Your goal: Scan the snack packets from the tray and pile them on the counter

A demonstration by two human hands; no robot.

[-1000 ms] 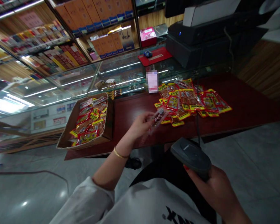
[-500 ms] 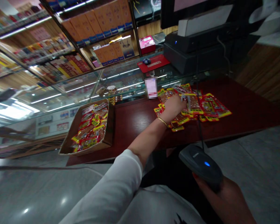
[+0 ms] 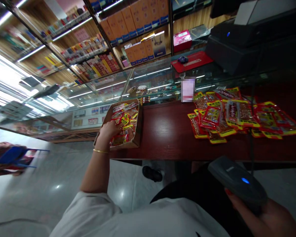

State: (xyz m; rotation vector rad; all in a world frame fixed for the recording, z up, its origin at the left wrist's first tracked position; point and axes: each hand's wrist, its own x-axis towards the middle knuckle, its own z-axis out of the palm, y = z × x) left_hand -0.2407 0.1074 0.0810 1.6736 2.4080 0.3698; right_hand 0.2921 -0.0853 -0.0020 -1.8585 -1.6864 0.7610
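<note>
My left hand point(image 3: 109, 131) reaches over the near left rim of a cardboard box point(image 3: 138, 131), its fingers apart over the snack packets point(image 3: 128, 120) inside. Those packets are red and yellow with clear windows, and I see none lifted. My right hand point(image 3: 263, 214), low at the right, is wrapped round the handle of a dark barcode scanner point(image 3: 239, 184) with a blue light lit. The scanner's cable runs up past the counter edge. A loose pile of similar packets point(image 3: 212, 115) lies on the dark red counter, right of the box.
The wooden counter point(image 3: 162, 131) borders a glass display case point(image 3: 108, 85). A pixelated pale card point(image 3: 188, 89) lies behind the pile, near a computer mouse point(image 3: 183, 59) on a red mat point(image 3: 199, 62). Stocked shelves stand behind; a blue chair point(image 3: 12, 156) is on the left.
My left hand has left the packet pile and moved left to the box. My right hand still holds the scanner. The view has swung left.
</note>
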